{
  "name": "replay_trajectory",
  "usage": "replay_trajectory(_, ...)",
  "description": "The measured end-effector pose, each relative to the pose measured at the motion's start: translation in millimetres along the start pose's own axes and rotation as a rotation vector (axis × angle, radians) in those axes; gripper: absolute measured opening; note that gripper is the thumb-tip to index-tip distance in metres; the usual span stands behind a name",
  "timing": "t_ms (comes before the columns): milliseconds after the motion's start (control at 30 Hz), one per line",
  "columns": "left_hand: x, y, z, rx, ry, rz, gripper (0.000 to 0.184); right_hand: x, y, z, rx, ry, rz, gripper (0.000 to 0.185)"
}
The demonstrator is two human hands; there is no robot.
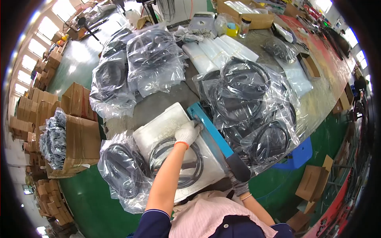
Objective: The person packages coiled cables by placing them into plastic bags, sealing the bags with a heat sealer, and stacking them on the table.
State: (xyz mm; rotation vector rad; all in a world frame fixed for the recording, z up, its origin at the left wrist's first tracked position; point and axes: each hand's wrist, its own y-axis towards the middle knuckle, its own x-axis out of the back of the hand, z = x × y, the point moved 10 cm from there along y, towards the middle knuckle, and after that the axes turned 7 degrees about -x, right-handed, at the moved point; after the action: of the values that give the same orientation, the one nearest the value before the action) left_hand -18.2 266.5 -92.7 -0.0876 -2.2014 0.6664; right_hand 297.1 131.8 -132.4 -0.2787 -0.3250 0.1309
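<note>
My left hand point(187, 134), in a white knit glove, rests over a clear plastic bag point(210, 152) with its fingers closed on the bag's edge beside the blue arm point(212, 129) of a bag sealer. A coil of black cable point(200, 168) lies in that bag, on a white tray point(162, 121). The sealer's arm slants toward me and ends in a black handle point(238, 166). My right hand point(239, 186), gloved too, is just below the handle's near end; the handle partly covers its fingers, so their grip is hidden.
Bagged black cables lie on the left point(123, 170), at the back point(154, 51) and on the right point(254, 103) of the table. Behind are flat clear bags point(218, 51) and a jar point(245, 27). A carton point(81, 139) stands left; a blue stool point(299, 154) stands right.
</note>
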Motion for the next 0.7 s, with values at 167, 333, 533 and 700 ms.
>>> replay_trajectory(167,8,12,7,0.109,-0.076,-0.176,0.042,30,60,-16,-0.229,-0.063,0.101,0.031)
replay_trajectory(333,23,10,17,0.026,-0.212,-0.157,0.039,58,108,-7,-0.155,-0.001,0.106,0.051)
replay_trajectory(533,19,10,20,-0.009,-0.096,-0.116,0.036,-17,35,229,0.579,-0.736,0.413,0.068)
replay_trajectory(700,27,0,20,0.122,-0.041,-0.242,0.034,-59,37,96,0.626,-1.148,0.324,0.065)
